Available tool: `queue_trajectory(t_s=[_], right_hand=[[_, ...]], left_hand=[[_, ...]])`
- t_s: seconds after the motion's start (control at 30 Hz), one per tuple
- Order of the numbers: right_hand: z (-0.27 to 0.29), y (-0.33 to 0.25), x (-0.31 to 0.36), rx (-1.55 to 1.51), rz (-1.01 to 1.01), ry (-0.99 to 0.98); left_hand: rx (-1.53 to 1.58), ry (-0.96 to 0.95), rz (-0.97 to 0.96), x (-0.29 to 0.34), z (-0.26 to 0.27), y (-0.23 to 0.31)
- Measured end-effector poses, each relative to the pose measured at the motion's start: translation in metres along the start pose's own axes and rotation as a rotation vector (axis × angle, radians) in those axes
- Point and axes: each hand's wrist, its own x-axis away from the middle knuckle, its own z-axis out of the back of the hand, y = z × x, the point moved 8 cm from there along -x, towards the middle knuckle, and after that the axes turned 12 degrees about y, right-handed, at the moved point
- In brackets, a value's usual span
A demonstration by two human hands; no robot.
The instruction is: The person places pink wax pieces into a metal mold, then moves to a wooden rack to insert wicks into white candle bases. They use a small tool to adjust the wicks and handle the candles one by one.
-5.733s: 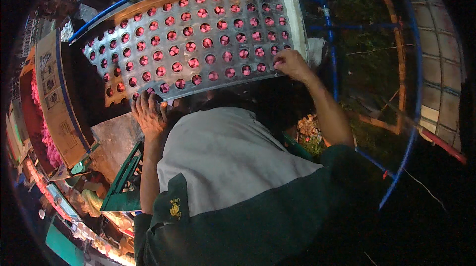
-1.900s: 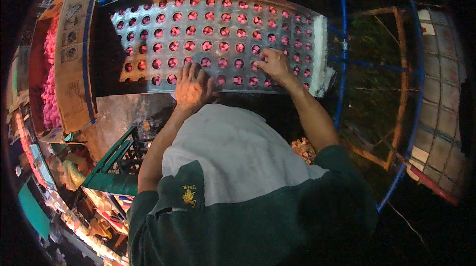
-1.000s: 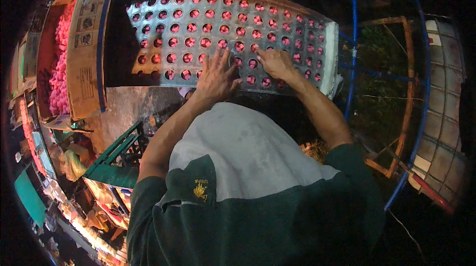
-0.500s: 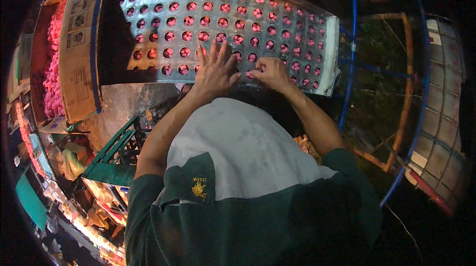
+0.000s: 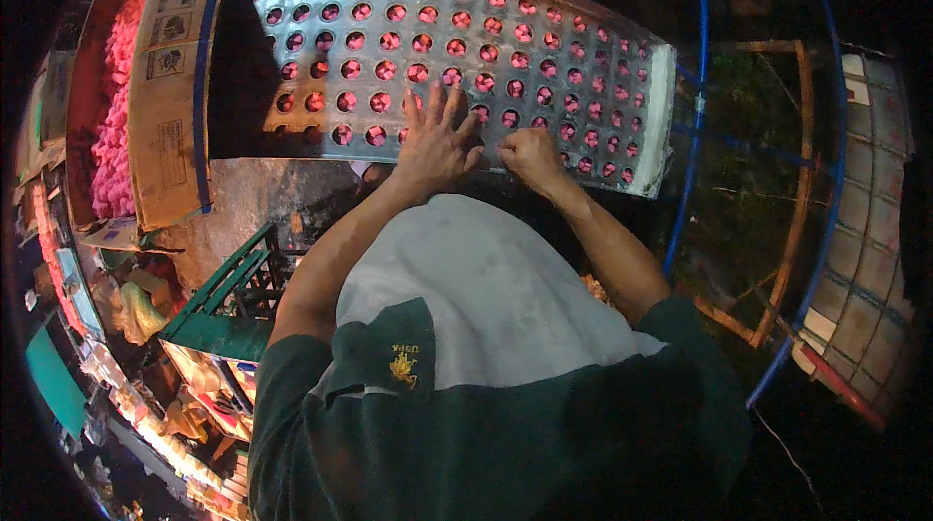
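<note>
In front of me lies a long metal tray (image 5: 374,84) with rows of round holes. Small pink pieces (image 5: 391,41) sit in most of the holes. My left hand (image 5: 434,142) rests with fingers spread on the near part of the tray, over some of the holes. To its right, my right hand (image 5: 534,159) is curled closed at the tray's near edge. Its fingertips are turned in, and what they pinch, if anything, is hidden.
A cardboard box (image 5: 175,113) at the left holds a heap of pink pieces (image 5: 117,93). A green plastic crate (image 5: 219,327) stands lower left. Blue metal poles (image 5: 700,103) and a wooden frame (image 5: 805,152) run along the right side.
The whole view has shifted slightly, so the tray and box appear a little further right. My left hand stays spread on the tray; my right hand stays curled and sits slightly lower.
</note>
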Motion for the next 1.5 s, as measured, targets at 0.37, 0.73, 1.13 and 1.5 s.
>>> queue_trajectory(t_s=[0.37,0.73,1.13,1.5], right_hand=[[0.039,-0.016,-0.002,-0.084,-0.100,0.092],[0.162,-0.350,-0.153,-0.736,0.558,0.360],[0.014,-0.360,-0.257,-0.962,-0.017,0.412],[-0.142,-0.403,-0.253,-1.612,-0.651,-0.243]], left_hand=[[0.051,0.076,-0.063,0.042,0.033,-0.029],[-0.243,1.101,0.611,0.187,0.401,-0.150],[-0.281,1.255,1.051,0.289,0.453,-0.357],[-0.268,0.456,1.213,0.253,0.456,-0.433]])
